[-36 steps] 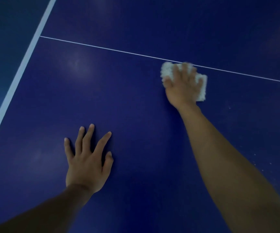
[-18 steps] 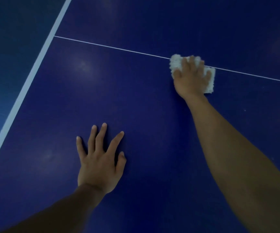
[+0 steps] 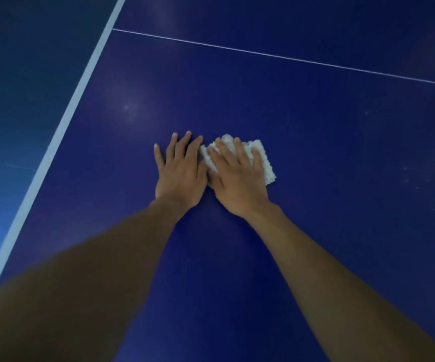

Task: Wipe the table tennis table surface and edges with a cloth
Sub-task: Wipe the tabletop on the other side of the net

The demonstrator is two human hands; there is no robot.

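A folded white cloth [image 3: 263, 159] lies flat on the dark blue table tennis table [image 3: 315, 126]. My right hand [image 3: 238, 176] presses down on it with straight, spread fingers and covers most of it. My left hand [image 3: 181, 171] lies flat on the table just left of the cloth, fingers straight, its thumb side touching the cloth's left edge and my right hand.
A broad white side line [image 3: 62, 126] marks the table's left edge, with blue floor [image 3: 15, 87] beyond it. A thin white centre line [image 3: 289, 58] crosses the surface farther away. Faint dust specks [image 3: 407, 176] dot the surface at the right.
My right hand has dragged the cloth from the thin white line back toward me and leftward. It now lies beside my left hand, which stays flat on the table.
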